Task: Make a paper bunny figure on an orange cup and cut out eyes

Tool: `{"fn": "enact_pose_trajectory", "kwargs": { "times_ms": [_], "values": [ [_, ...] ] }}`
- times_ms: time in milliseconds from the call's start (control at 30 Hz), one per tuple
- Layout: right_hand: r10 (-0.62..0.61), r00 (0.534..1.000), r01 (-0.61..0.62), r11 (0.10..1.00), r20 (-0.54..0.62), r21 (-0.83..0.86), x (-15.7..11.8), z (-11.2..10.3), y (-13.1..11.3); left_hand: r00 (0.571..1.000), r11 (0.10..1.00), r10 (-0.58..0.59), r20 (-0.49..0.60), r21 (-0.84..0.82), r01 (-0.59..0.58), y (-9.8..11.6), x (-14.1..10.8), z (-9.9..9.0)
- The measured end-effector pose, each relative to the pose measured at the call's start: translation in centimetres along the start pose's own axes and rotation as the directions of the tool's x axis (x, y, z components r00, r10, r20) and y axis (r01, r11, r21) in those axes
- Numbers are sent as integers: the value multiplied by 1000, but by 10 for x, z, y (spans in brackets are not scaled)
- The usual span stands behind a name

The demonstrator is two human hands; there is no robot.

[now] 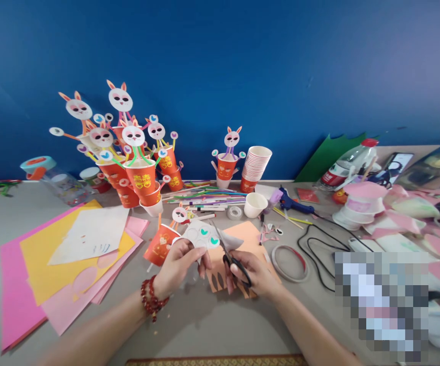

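My left hand pinches a piece of white paper marked with drawn circles and two teal shapes. In my right hand is a pair of black-handled scissors, its blades raised beside the paper's right edge. Below both hands lies an orange sheet with petal-shaped cutouts along its near edge. A red paper cup with a rabbit face tilts just beyond my left hand.
Stacked red cups with paper rabbits stand at the back left. Coloured sheets cover the left side. Right of my hands are a tape roll, a blue glue gun with its cord, and a plastic bottle.
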State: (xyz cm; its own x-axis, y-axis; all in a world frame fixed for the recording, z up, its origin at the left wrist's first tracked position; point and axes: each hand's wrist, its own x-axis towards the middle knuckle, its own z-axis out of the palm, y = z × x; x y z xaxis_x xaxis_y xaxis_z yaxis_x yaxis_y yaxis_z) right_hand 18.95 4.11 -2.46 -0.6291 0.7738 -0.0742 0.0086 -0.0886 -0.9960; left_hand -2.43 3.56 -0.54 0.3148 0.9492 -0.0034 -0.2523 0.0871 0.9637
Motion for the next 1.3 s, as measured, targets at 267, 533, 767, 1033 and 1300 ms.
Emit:
{"fn": "enact_pose_trajectory", "kwargs": {
  "times_ms": [267, 533, 767, 1033, 1300],
  "values": [
    [31, 999, -31, 999, 17, -12, -2, -1, -5, 1000, 1000, 3, 10, -20, -3, 2, -1, -2],
    [29, 999, -28, 999, 34, -36, -1, -4, -2, 999, 999, -27, 35, 38, 26, 9, 1, -4],
    [46, 997, -45, 999, 67, -15, 0, -5, -3, 996, 994, -65, 57, 96, 60, 8, 3, -6],
    [46, 996, -46, 999, 71, -2, 0, -5, -4, 995, 983, -78, 56, 168, 68, 12, 2, -5],
    [82, 994, -80, 996, 69, -34, -1, -6, -4, 996, 989, -73, 60, 132, 65, 11, 3, -6]
  ]
}}
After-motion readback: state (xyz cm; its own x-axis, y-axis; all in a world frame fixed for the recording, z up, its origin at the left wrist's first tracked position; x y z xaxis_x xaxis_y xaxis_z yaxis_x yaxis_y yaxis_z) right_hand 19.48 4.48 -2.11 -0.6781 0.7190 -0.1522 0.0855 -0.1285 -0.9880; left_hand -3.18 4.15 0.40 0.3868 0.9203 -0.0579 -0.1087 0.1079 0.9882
